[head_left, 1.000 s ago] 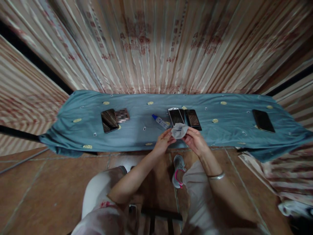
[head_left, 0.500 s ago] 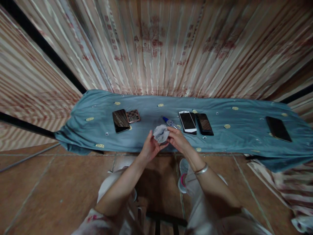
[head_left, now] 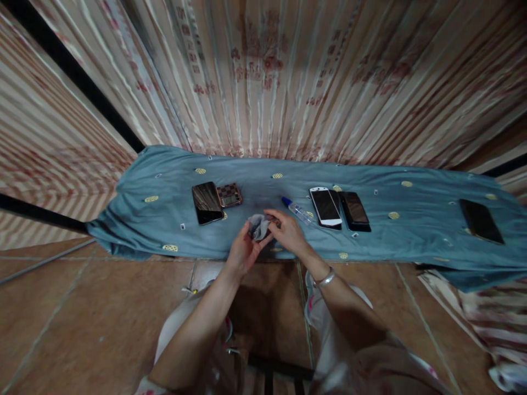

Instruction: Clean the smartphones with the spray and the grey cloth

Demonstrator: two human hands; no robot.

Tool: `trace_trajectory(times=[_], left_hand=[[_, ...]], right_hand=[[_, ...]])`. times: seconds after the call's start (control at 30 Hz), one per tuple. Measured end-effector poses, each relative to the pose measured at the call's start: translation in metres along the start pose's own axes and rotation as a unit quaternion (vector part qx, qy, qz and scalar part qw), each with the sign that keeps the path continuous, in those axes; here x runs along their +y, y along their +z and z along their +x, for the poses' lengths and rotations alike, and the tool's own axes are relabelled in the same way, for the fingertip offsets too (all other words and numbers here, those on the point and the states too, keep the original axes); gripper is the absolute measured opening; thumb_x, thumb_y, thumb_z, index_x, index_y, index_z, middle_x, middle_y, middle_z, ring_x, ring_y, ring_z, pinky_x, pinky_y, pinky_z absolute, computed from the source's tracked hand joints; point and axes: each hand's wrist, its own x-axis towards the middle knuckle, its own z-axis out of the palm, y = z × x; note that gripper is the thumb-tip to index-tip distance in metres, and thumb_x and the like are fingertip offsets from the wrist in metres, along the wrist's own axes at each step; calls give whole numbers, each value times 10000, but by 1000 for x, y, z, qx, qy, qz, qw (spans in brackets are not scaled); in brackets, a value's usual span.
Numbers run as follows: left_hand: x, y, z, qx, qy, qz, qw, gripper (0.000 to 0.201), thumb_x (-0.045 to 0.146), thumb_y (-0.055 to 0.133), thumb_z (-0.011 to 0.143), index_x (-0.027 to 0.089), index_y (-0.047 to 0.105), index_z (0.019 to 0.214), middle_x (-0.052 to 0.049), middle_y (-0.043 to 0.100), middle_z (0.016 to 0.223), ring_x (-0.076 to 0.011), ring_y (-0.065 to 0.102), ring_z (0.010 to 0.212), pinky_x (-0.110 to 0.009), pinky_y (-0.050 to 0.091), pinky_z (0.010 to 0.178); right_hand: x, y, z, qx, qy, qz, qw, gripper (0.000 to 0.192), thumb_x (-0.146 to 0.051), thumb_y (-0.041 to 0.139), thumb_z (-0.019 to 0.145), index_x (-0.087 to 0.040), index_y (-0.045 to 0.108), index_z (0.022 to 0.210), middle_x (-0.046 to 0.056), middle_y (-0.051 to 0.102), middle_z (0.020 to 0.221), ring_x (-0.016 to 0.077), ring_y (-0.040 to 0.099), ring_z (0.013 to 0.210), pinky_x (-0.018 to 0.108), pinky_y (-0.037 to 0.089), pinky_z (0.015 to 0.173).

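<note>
Reaches in from six o'clock above a tiled floor (head_left: 135, 318), wearing a silver bangle (head_left: 327, 276) on the right wrist. Grips a crumpled grey cloth (head_left: 258, 227) with both hands, over the near side of a blue-draped bench (head_left: 140, 225). Cradles it in the bent fingers of the left hand (head_left: 242, 253), at one o'clock from that palm; pinches its right side with the fingers of the right hand (head_left: 287, 233), between nine and ten o'clock from there. Touches it with both, with neither hand nearer and no clear long axis in the bunched folds.

Has a blue-capped bottle (head_left: 298, 210) just beyond the right hand, at two o'clock from the cloth, slanted from ten to four with its cap toward ten. Faces a white-framed phone (head_left: 325, 206) between two and three, with overlapping dark devices (head_left: 356, 207) just beside it toward three. Has a dark phone (head_left: 208, 203) at ten, beside a checkered case (head_left: 229, 195). Looks along blue fabric between case and bottle toward twelve, and toward three as far as a lone black device (head_left: 481, 220). Meets a striped curtain (head_left: 263, 82) beyond the far edge, at twelve.
</note>
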Motion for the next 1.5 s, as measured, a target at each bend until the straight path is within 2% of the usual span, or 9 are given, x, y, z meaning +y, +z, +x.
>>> trace_trajectory(times=[0.23, 0.53, 0.63, 0.73, 0.83, 0.93, 1.2, 1.33, 1.5], left_hand=[[4, -7, -4, 2, 7, 29, 1000, 216, 330, 540, 926, 208, 679, 1038, -57, 720, 1117, -224, 624, 1157, -482, 463, 1049], [1, -7, -6, -26, 30, 74, 996, 238, 128, 673, 788, 179, 674, 1020, -41, 731, 1048, -192, 669, 1035, -484, 467, 1042], [-1, -11, -4, -20, 42, 81, 996, 276, 70, 701, 735, 187, 663, 982, -6, 739, 956, -163, 686, 950, -456, 482, 1027], [-1, -15, 0, -19, 45, 81, 995, 335, 45, 706, 699, 198, 652, 992, 4, 740, 912, -170, 696, 925, -443, 499, 1002], [-1, -16, 2, -34, 59, 81, 994, 417, 25, 676, 684, 204, 653, 1059, -8, 749, 945, -193, 693, 983, -417, 494, 1009], [-2, -13, 3, -49, 87, 79, 992, 477, -2, 643, 658, 194, 659, 1092, -33, 747, 996, -214, 665, 1088, -383, 460, 1041], [-4, -10, 2, -48, 72, 93, 992, 370, 7, 608, 676, 176, 665, 1000, -32, 747, 985, -216, 660, 1094, -381, 451, 1051], [-5, -8, 3, -48, 69, 84, 993, 382, -21, 587, 647, 173, 668, 966, -42, 742, 964, -233, 642, 1133, -381, 448, 1050], [-8, -4, 1, -36, 66, 89, 993, 400, -46, 551, 607, 160, 661, 932, -51, 739, 975, -238, 637, 1146, -403, 444, 1056]], right_hand=[[26, -37, 16, 98, -22, -236, 966, 484, -272, 460, 917, -89, 520, 1360, 212, 536, 1394, 328, 470, 1307, 523, 373, 1097], [48, -47, 26, -12, 45, -358, 932, 405, -222, 535, 892, -32, 603, 1243, 247, 674, 1145, 338, 610, 1107, 431, 465, 962], [42, -48, 23, 2, 58, -234, 971, 370, -248, 588, 836, -95, 658, 1165, 176, 719, 1055, 307, 647, 1019, 410, 487, 920], [29, -52, 15, -3, 132, 55, 990, 346, -381, 619, 792, -176, 693, 1061, 75, 748, 939, 233, 679, 841, 349, 538, 778], [9, -56, -1, -46, 208, 337, 917, 465, -370, 632, 754, -240, 621, 1201, 40, 763, 954, 178, 683, 721, 297, 549, 649], [-7, -56, -15, -63, 228, 447, 863, 527, -280, 629, 697, -258, 596, 1222, 34, 767, 964, 184, 703, 742, 325, 577, 683], [-21, -54, -24, -123, 232, 495, 829, 694, -340, 563, 746, -303, 434, 1427, 34, 749, 1049, 123, 637, 623, 243, 526, 547], [-24, -55, -27, -137, 221, 449, 855, 633, -363, 614, 750, -282, 514, 1370, 47, 738, 1050, 189, 698, 819, 272, 569, 600], [-19, -43, -33, -79, 105, 195, 972, 601, -346, 646, 789, -255, 527, 1370, 91, 652, 1257, 280, 640, 1124, 413, 592, 840]])
